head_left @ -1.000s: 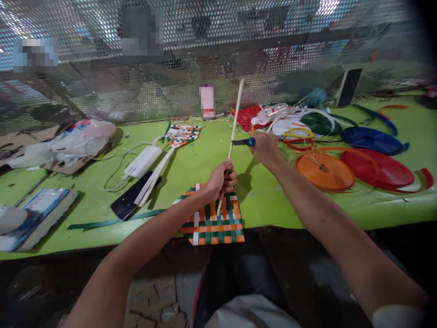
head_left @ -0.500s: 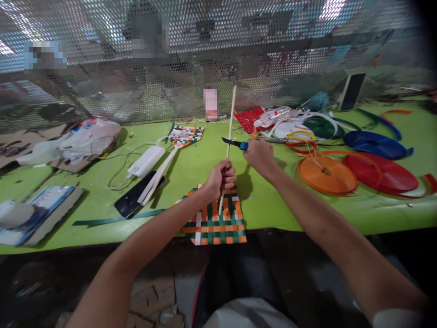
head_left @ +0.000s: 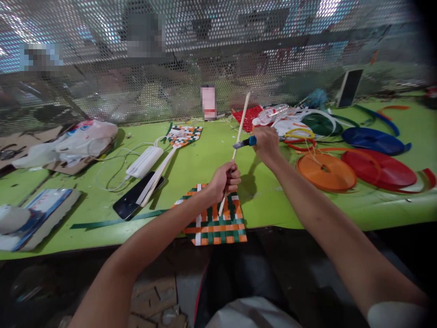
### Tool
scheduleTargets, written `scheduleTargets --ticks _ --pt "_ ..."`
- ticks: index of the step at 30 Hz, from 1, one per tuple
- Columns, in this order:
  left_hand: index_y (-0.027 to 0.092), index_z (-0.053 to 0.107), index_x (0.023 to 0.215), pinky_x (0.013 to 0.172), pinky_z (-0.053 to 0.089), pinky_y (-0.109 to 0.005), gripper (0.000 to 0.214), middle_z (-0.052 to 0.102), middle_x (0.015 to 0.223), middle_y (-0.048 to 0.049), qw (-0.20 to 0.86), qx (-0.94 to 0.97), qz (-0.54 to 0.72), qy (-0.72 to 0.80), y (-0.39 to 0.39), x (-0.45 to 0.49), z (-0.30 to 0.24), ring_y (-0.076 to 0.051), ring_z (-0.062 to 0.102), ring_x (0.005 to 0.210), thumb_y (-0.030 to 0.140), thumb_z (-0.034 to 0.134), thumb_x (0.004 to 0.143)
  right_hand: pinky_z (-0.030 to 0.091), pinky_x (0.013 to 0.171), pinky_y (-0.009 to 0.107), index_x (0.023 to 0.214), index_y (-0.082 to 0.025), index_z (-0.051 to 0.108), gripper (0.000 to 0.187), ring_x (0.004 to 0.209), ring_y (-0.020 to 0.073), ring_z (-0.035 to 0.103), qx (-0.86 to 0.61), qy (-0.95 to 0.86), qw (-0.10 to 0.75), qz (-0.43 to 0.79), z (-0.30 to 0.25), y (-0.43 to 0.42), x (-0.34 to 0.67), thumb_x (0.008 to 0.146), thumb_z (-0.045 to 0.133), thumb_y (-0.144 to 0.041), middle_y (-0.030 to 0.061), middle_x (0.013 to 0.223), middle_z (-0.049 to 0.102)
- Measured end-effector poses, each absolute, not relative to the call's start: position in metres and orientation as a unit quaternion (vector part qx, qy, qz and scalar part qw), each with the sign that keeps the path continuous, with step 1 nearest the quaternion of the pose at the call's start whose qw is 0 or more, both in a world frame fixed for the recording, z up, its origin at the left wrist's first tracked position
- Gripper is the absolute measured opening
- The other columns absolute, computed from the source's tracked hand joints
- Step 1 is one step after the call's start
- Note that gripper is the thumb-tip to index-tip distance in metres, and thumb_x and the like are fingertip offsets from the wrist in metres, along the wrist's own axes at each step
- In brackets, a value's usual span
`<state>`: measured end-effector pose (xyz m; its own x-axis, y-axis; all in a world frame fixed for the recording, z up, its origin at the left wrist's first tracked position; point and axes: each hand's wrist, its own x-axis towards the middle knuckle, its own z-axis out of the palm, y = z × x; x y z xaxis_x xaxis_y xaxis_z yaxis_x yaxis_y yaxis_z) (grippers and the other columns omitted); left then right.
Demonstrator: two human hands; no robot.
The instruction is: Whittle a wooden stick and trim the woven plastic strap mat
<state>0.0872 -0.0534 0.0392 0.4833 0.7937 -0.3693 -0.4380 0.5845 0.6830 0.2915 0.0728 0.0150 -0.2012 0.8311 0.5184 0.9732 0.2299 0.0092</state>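
Observation:
My left hand [head_left: 223,181] is closed round a long pale stick [head_left: 241,124], which leans up and to the right, its lower end over a woven mat [head_left: 213,221] of orange, green and white strips at the table's front edge. My right hand [head_left: 266,142] grips a blue-handled knife [head_left: 245,143]; its blade touches the stick a little above my left fist.
On the green table [head_left: 191,168] lie a dark phone [head_left: 133,198], a white power bank with cable [head_left: 144,161], a finished woven fan [head_left: 180,135], a white plastic bag [head_left: 82,139], and coils of orange [head_left: 324,171], red [head_left: 382,168] and blue [head_left: 373,140] strip. Perforated metal mesh [head_left: 218,59] stands behind.
The stick has tilted further right. My right hand with the knife has moved up and away along the stick, then sits higher than half a second ago.

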Motion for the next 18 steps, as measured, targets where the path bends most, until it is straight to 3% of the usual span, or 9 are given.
scheduleTargets --ticks 12,18 --pt "0.021 0.036 0.073 0.033 0.012 -0.016 0.035 0.020 0.061 0.0096 0.816 0.273 0.368 0.352 -0.057 0.089 0.040 -0.005 0.015 0.040 0.033 0.048 0.103 0.036 0.086 0.040 0.095 -0.017 0.065 0.021 0.096 0.0306 0.057 -0.577 -0.755 0.232 -0.209 0.005 0.087 0.305 0.097 0.044 -0.017 0.0147 0.095 0.068" --pt "0.022 0.035 0.074 0.035 0.012 -0.015 0.033 0.020 0.061 0.0094 0.801 0.314 0.359 0.362 -0.060 0.087 0.037 -0.005 0.014 0.042 0.034 0.048 0.102 0.036 0.082 0.040 0.092 -0.018 0.065 0.016 0.090 0.0298 0.058 -0.559 -0.763 0.254 -0.202 0.000 0.083 0.307 0.092 0.049 -0.020 0.0136 0.091 0.069"
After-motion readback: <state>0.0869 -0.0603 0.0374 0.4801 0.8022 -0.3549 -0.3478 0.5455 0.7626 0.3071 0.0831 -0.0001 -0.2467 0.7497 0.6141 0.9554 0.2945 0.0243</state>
